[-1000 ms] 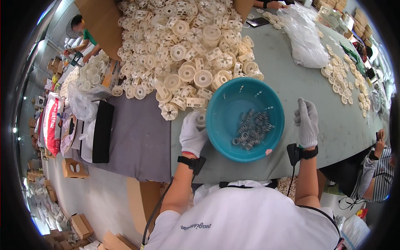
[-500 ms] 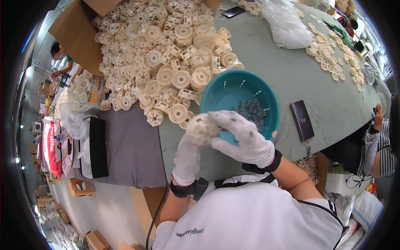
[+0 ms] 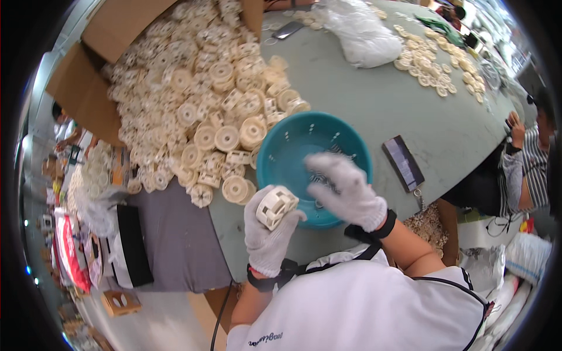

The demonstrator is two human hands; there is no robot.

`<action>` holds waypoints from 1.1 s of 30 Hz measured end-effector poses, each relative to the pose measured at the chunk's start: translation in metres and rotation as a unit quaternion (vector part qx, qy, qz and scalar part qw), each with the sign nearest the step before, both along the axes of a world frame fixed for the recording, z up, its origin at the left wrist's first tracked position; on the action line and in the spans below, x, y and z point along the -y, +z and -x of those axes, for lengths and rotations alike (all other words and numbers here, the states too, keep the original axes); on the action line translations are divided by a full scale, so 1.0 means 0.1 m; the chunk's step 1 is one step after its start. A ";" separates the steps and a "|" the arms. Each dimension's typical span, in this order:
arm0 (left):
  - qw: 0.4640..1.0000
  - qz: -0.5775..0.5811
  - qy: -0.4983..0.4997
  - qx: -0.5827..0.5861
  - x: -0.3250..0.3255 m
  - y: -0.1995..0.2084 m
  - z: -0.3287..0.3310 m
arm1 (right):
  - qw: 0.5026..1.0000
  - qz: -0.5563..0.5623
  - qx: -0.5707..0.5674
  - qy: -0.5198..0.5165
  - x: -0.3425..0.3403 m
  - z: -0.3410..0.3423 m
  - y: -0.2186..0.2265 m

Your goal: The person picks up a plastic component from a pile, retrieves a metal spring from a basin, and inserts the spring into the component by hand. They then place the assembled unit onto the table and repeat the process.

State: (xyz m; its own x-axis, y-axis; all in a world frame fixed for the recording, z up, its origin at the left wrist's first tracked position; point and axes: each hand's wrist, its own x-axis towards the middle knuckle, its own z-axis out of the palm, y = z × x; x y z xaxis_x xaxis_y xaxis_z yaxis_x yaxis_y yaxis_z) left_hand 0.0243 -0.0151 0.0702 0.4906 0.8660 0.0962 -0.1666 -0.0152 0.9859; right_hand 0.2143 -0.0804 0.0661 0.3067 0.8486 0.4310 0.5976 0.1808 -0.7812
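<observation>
My left hand (image 3: 268,237), in a white knit glove, is closed around a cream plastic hub-like part (image 3: 277,207) with square slots in its rim. It holds the part just left of a teal plastic basin (image 3: 271,133). Above the basin hovers my gloved right hand (image 3: 346,190), slightly blurred, its thumb and fingers apart with nothing visible between them. Small dark metal pieces, apparently coil springs (image 3: 331,181), lie in the basin, partly hidden by that hand. Left of and beyond the basin is a large heap of similar cream parts (image 3: 205,105).
Cardboard flaps (image 3: 79,93) border the heap. A dark phone (image 3: 403,163) lies right of the basin, another phone (image 3: 288,30) farther back. Beyond are a white plastic bag (image 3: 360,35) and scattered cream rings (image 3: 424,64). Another person (image 3: 530,158) sits at the right edge.
My right hand has left the plastic part and moved over the basin, its fingers spreading. My left hand has turned the part, so its slotted side shows. The whole view has shifted a little.
</observation>
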 end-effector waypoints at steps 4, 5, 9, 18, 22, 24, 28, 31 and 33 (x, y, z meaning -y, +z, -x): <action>0.994 0.087 -0.063 0.017 0.00 0.05 -0.08 | 0.925 0.112 0.181 -0.315 0.22 -0.66 -0.51; 0.994 0.087 -0.066 0.018 -0.02 -0.01 -0.07 | 0.912 0.306 -0.152 -0.225 0.22 -0.56 -0.21; 0.987 0.111 -0.105 -0.044 -0.06 -0.07 -0.14 | 0.927 0.318 0.028 -0.194 0.50 -0.15 -0.44; 0.976 -0.033 -0.078 -0.199 -0.11 -0.19 -0.13 | 0.992 -0.078 0.095 0.032 0.04 0.22 -0.17; 0.957 -0.093 -0.036 -0.274 -0.14 -0.24 -0.08 | 0.977 -0.109 0.183 0.016 -0.08 0.39 -0.25; 0.940 -0.149 0.000 -0.307 -0.14 -0.33 0.01 | 0.975 -0.118 0.188 0.013 -0.09 0.47 -0.26; 0.944 -0.135 -0.001 -0.301 -0.15 -0.35 0.06 | 0.979 -0.085 0.186 0.000 -0.06 0.53 -0.23; 0.935 -0.108 -0.008 -0.337 -0.15 -0.26 0.00 | 0.987 -0.063 0.146 0.002 -0.10 0.50 -0.28; 0.927 -0.125 0.003 -0.354 -0.14 -0.28 -0.02 | 0.991 -0.053 0.117 0.021 -0.10 0.44 -0.22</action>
